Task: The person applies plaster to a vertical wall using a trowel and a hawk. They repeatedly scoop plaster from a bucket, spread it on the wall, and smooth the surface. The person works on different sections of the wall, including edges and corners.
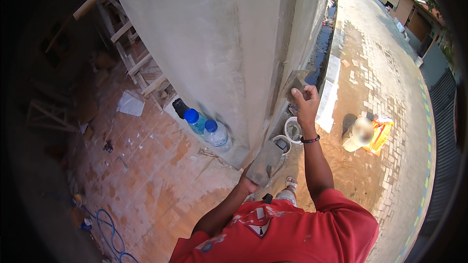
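Observation:
My right hand (304, 100) grips a flat metal blade tool (295, 79), raised against the edge of the grey plastered pillar (200, 29). My left hand (247, 180) is closed on a flat grey plate smeared with plaster (263, 163), held lower, near the pillar's base; the plate's handle is hidden. Below my hands, two white buckets (292, 130) stand at the pillar's foot, the nearer partly behind the plate. At the pillar's base to the left are two blue-capped bottles (217, 139) and a dark object (180, 108).
Wooden scaffolding or ladders (136, 63) lean behind the pillar. A blue hose (112, 229) lies on the tiled floor. Right are a water-filled drain (321, 48), pale slabs (329, 97), a paved lane (360, 9), a pale container (351, 143) and an orange sack (380, 134).

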`<state>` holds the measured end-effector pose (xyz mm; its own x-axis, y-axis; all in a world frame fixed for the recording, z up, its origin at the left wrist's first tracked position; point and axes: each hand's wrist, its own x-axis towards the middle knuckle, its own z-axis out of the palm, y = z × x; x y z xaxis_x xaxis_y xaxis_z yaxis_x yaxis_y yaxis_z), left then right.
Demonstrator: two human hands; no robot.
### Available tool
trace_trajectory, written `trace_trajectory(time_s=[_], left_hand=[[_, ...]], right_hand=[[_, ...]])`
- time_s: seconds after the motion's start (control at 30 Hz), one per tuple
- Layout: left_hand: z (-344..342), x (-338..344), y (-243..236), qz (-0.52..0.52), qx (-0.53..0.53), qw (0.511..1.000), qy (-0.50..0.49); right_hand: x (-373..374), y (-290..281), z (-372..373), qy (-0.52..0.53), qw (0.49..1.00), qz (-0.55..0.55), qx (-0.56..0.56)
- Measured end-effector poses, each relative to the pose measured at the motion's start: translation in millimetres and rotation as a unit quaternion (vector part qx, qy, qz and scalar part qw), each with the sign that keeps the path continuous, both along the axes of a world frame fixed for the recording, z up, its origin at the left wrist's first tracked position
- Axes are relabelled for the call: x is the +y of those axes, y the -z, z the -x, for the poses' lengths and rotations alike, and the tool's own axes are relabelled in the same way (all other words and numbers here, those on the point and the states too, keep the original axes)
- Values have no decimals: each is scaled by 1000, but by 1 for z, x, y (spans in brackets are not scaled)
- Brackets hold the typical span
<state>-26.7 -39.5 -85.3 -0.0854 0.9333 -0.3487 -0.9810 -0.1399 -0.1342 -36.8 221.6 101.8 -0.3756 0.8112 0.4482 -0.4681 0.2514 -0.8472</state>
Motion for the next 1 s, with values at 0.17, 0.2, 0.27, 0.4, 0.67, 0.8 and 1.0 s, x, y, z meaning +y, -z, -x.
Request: trace_trajectory(time_s=[0.17, 0.2, 0.27, 0.4, 0.67, 0.8, 1.0], left_hand=[[0, 3, 6, 53, 18, 998, 6], [-1, 4, 5, 48, 9, 999, 8], [1, 1, 5, 41, -4, 999, 5], [3, -1, -1, 44, 0, 999, 18], [7, -6, -13, 38, 6, 999, 37], [7, -15, -4, 34, 21, 999, 36], [5, -8, -12, 11, 34, 998, 46]], right_hand=[[-29, -14, 12, 277, 923, -236, -125], [-31, -17, 15, 293, 923, -230, -99], [-38, -35, 22, 302, 918, -243, -83], [-34, -41, 40, 315, 907, -263, -97], [-50, 40, 19, 305, 904, -242, -177], [-63, -41, 22, 311, 910, -256, -102], [-39, -74, 45, 334, 898, -272, -94]])
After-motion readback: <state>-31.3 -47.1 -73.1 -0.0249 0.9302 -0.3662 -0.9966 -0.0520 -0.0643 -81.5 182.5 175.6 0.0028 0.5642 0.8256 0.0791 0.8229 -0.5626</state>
